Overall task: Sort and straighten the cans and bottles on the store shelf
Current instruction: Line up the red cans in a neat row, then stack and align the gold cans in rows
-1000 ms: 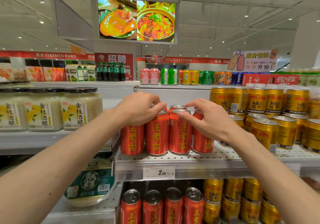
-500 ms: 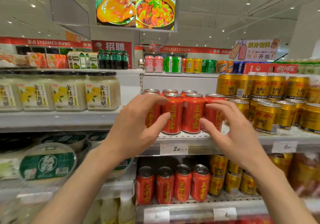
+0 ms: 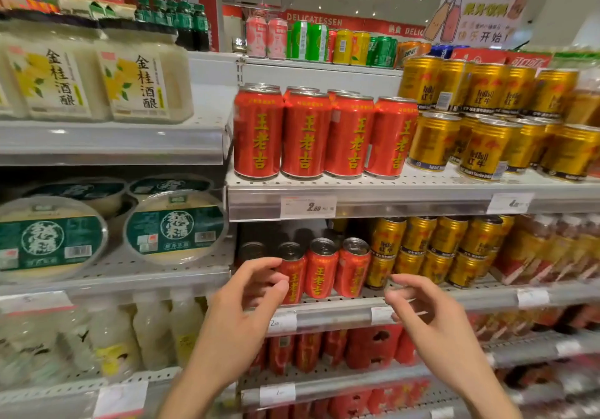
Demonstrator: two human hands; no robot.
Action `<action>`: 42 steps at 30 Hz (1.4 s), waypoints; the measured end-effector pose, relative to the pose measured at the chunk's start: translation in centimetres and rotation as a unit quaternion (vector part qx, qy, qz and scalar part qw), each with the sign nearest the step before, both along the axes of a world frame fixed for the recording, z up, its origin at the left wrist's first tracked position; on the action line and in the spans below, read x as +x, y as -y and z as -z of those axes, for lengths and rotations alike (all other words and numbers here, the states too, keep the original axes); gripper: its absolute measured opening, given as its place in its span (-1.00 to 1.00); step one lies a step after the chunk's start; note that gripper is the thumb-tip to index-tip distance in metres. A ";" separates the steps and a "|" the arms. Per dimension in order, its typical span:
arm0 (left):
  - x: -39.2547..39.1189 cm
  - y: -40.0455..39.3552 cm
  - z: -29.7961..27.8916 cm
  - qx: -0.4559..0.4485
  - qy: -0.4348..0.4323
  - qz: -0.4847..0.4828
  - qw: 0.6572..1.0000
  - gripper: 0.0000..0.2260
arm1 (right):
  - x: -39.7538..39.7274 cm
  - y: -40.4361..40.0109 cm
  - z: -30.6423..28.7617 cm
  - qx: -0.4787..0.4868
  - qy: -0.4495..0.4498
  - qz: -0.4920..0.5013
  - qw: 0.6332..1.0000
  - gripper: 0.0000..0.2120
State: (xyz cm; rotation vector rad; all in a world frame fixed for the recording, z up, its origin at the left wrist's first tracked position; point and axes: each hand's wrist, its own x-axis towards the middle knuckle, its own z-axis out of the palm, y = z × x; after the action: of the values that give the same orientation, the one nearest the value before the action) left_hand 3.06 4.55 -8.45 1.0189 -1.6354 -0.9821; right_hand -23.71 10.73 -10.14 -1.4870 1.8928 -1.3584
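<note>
A neat row of red herbal-tea cans (image 3: 324, 133) stands at the front of the upper metal shelf (image 3: 389, 188), labels facing out. One shelf down, a second group of red cans (image 3: 321, 269) sits further back from the edge. My left hand (image 3: 250, 295) hovers in front of the leftmost lower cans, fingers loosely curled, holding nothing. At the lower shelf's front edge, just right of the red cans, my right hand (image 3: 418, 305) is held with relaxed, empty fingers.
Gold energy-drink cans (image 3: 480, 146) fill the right of the upper shelf, and more gold cans (image 3: 431, 249) fill the shelf below. White rice-wine jars (image 3: 139, 74) and round green-label tubs (image 3: 172, 227) occupy the left bay. Red packs (image 3: 367, 347) and white bottles (image 3: 152, 331) sit lower down.
Both hands let go of the upper row of red cans and dropped to the shelf below. The view tilted downward and moved closer.
</note>
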 end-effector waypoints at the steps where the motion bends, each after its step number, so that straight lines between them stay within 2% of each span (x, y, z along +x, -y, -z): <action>1: -0.6 -0.1 0.3 0.007 0.000 -0.006 1.000 -0.80 | -0.7 -0.2 0.2 0.004 0.005 -0.001 1.000 -0.82; 7: -6.8 -0.3 0.1 0.002 -0.010 -0.032 0.999 -0.82 | -6.4 0.1 0.2 -0.004 0.023 -0.016 1.000 -0.84; 18: -23.9 -1.8 -2.2 -0.027 -0.013 -0.077 0.997 -0.80 | -21.8 1.6 -1.5 -0.008 0.067 -0.101 0.993 -0.83; 28: -29.3 -1.3 -5.4 -0.063 -0.031 -0.073 0.995 -0.78 | -27.4 2.9 -4.8 -0.063 0.004 -0.090 0.994 -0.85; 33: -29.3 0.3 -7.5 -0.125 -0.008 -0.077 0.989 -0.80 | -27.9 3.7 -8.3 -0.098 -0.071 -0.082 0.989 -0.85; 37: -29.0 2.4 -9.9 -0.240 0.067 -0.093 0.964 -0.76 | -26.7 5.2 -12.2 -0.170 -0.124 -0.071 0.975 -0.81; 39: -29.1 3.9 -11.1 -0.311 0.109 -0.112 0.938 -0.73 | -25.7 6.4 -13.7 -0.219 -0.151 -0.058 0.962 -0.73; 42: -29.7 6.3 -12.1 -0.361 0.157 -0.130 0.910 -0.54 | -24.1 8.6 -15.3 -0.258 -0.203 -0.038 0.944 -0.50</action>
State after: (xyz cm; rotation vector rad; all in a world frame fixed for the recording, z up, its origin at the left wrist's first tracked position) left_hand -26.62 -1.79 3.63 0.8573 -1.8462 0.0054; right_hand -47.84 2.14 5.16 -2.2182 1.7461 -1.7014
